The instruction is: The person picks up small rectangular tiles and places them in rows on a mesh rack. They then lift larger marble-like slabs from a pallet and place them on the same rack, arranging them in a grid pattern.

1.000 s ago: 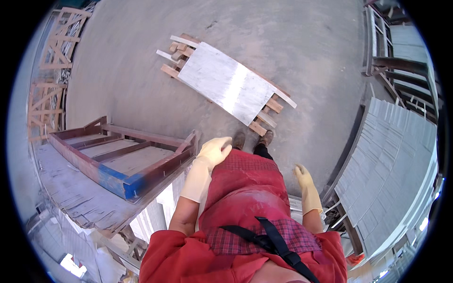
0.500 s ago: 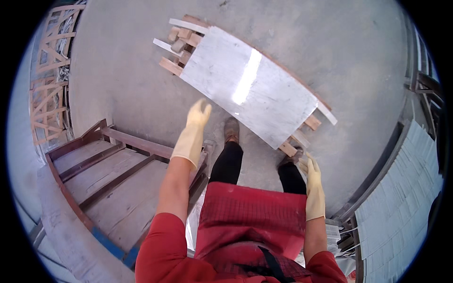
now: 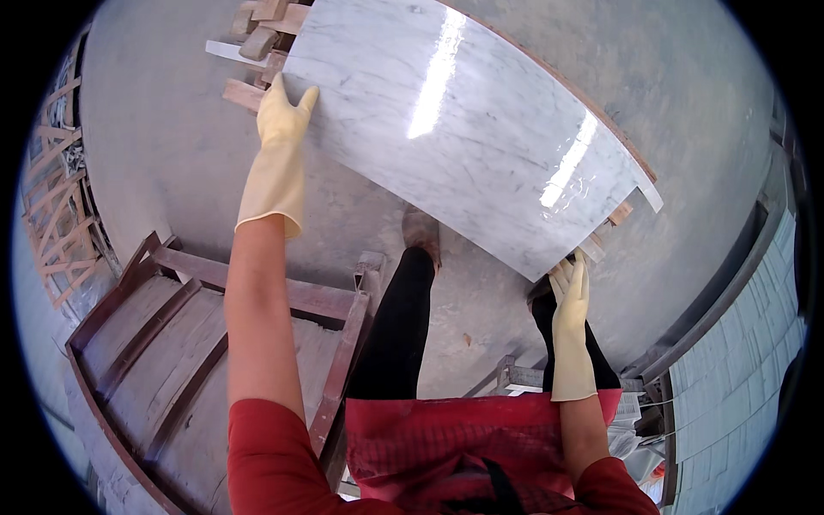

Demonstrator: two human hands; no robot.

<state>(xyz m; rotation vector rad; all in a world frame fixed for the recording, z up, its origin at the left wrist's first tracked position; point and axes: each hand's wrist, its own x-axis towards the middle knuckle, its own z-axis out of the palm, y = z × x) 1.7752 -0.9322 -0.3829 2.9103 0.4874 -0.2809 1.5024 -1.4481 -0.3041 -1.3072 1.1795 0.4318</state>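
Note:
A polished white marble slab (image 3: 412, 112) with grey veins lies low over the floor, propped on wooden blocks (image 3: 273, 64) that stick out at its left end. My left hand (image 3: 286, 112), in a long cream rubber glove, reaches to the slab's near left corner with thumb and fingers spread. At the near right corner is my right hand (image 3: 571, 296), gloved alike, its fingers stretched out against or just below the edge. Whether either hand presses on the stone is hard to tell. Light glares in two strips on the slab.
A brown metal frame rack (image 3: 232, 275) stands close on my left. Stacked pale tiles or sheets (image 3: 738, 369) line the right side. Wooden crates (image 3: 56, 189) stand at the far left. My boot (image 3: 421, 233) is beside the slab's near edge on the concrete floor (image 3: 172, 154).
I have leaned down, so the slab looks larger and closer. My left hand has moved forward and left to the slab's left corner; the right has come to its near right corner.

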